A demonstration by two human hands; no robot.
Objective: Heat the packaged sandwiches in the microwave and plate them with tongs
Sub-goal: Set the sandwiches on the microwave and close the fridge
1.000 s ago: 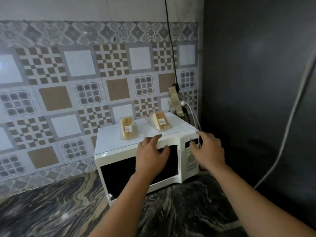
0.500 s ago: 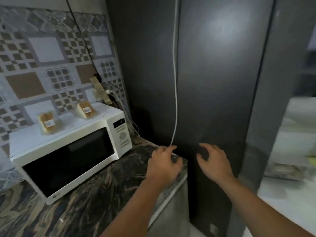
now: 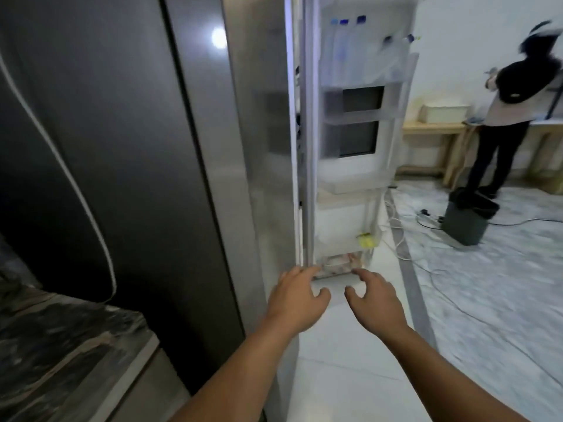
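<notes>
Left hand [image 3: 297,296] and right hand [image 3: 376,301], each grip spread with fingers loosely extended and pinching nothing — both reach forward, side by side and slightly apart, toward the lower edge of an open refrigerator door [image 3: 350,147]. The left fingertips lie at or just beside the door's bottom corner; contact cannot be confirmed through the motion blur. The door's inner shelves carry bottles with blue caps [image 3: 350,44] near the top, a small yellow item [image 3: 367,240] lower down, and a bottom bin [image 3: 338,264] with pale, indistinct contents. To the left stands the dark refrigerator body [image 3: 122,147], crossed by a white cable [image 3: 70,178], and the marbled surface [image 3: 61,345] sits at lower left. A second person [image 3: 515,95] stands at a wooden bench [image 3: 432,127] in the background, with a grey bin [image 3: 466,220] on the floor nearby.

The packaged sandwiches, the microwave and the tongs are all out of view here. Judged from this alone, heating and plating remain undone — the present step appears to concern the refrigerator door, its purpose uncertain.
</notes>
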